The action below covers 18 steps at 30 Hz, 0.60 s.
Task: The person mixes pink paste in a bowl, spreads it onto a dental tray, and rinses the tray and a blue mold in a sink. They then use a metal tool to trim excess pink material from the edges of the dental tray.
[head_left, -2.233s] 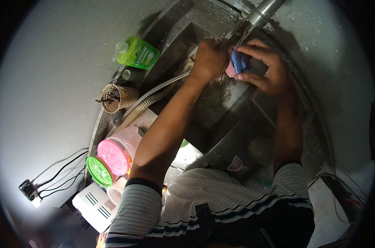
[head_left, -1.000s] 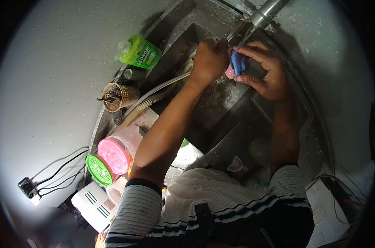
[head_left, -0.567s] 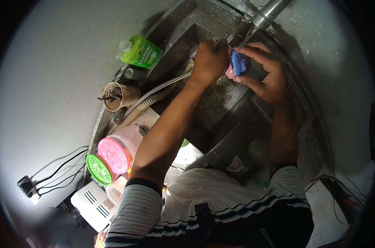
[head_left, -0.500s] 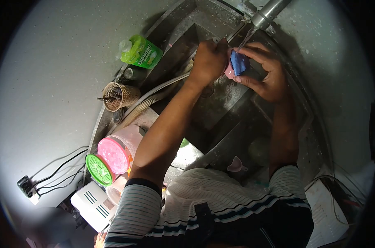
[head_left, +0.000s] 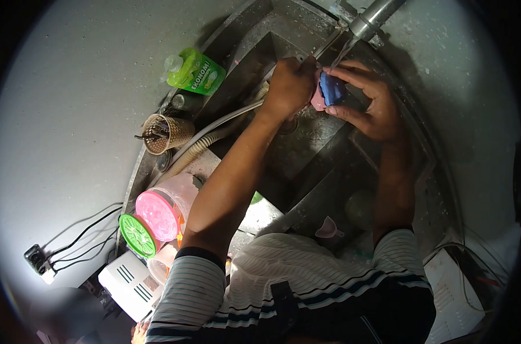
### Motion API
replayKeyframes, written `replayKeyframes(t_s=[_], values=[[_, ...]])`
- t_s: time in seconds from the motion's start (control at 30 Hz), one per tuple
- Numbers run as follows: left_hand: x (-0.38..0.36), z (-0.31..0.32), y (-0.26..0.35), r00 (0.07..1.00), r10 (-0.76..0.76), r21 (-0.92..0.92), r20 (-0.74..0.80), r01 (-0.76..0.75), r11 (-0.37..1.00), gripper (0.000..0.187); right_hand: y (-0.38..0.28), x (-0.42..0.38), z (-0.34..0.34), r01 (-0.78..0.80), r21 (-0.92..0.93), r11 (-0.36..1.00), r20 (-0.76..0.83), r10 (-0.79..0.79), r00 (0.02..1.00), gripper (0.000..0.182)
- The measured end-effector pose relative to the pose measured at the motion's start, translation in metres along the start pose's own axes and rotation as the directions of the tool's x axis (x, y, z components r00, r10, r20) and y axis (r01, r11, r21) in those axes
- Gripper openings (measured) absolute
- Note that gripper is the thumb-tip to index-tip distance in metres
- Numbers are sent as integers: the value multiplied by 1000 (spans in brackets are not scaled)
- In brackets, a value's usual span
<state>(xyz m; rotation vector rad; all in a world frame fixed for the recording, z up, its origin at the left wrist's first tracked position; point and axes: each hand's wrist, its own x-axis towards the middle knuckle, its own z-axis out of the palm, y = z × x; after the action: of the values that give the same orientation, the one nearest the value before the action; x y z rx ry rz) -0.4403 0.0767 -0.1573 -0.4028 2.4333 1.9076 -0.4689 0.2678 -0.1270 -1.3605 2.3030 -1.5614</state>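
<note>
Under the water stream, my right hand [head_left: 370, 100] grips a blue and pink moulded piece between thumb and fingertips. Its blue part [head_left: 332, 89] faces the right palm, and the pink part [head_left: 317, 97] lies on the side toward the left hand. My left hand [head_left: 292, 89] is closed in a fist right against the pink part, its knuckles hiding what is in it. Water runs from the metal tap [head_left: 368, 26] down over the right fingers. Both hands are above the grey sink [head_left: 295, 157].
A green EKONOMI pouch [head_left: 200, 73] stands on the sink's left rim, near a perforated cup of tools [head_left: 168, 135]. Hoses [head_left: 206, 140] run into the basin. Tubs with pink [head_left: 157, 216] and green [head_left: 137, 235] lids sit lower left. A pink scoop [head_left: 327, 228] lies near my body.
The blue and pink piece has shifted and turned slightly between my hands. Both hands stay nearly in place under the running water.
</note>
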Motion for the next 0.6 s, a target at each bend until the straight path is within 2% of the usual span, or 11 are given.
replayKeyframes(t_s=[0.1, 0.2, 0.27, 0.4, 0.5, 0.57, 0.6], values=[[-4, -1, 4, 1000, -8, -37, 2, 8, 999, 46, -1, 0, -1, 30, -1, 1000, 10, -30, 1000, 55], [-6, -2, 4, 1000, -30, 3, -10, 30, 1000, 45, -2, 0, 1, 9, 36, 999, 12, -10, 1000, 55], [-6, 1, 2, 999, -49, -179, 9, 50, 983, 44, -2, -1, 2, -22, 32, 999, 3, 21, 1000, 56], [-11, -3, 12, 996, -89, -175, 20, 91, 980, 42, -4, 0, 4, 6, -2, 1000, -11, -6, 1000, 56], [-11, -4, 15, 993, -122, -96, -5, 121, 988, 42, -8, -1, 5, -34, 18, 999, -32, 35, 999, 57], [-9, -3, 9, 996, -91, -232, 0, 89, 969, 43, -9, -1, 6, -30, 16, 999, -59, 31, 998, 56], [-9, -2, 6, 996, -90, -233, 0, 87, 969, 43, -8, -1, 6, -29, 15, 999, -59, 30, 998, 56]])
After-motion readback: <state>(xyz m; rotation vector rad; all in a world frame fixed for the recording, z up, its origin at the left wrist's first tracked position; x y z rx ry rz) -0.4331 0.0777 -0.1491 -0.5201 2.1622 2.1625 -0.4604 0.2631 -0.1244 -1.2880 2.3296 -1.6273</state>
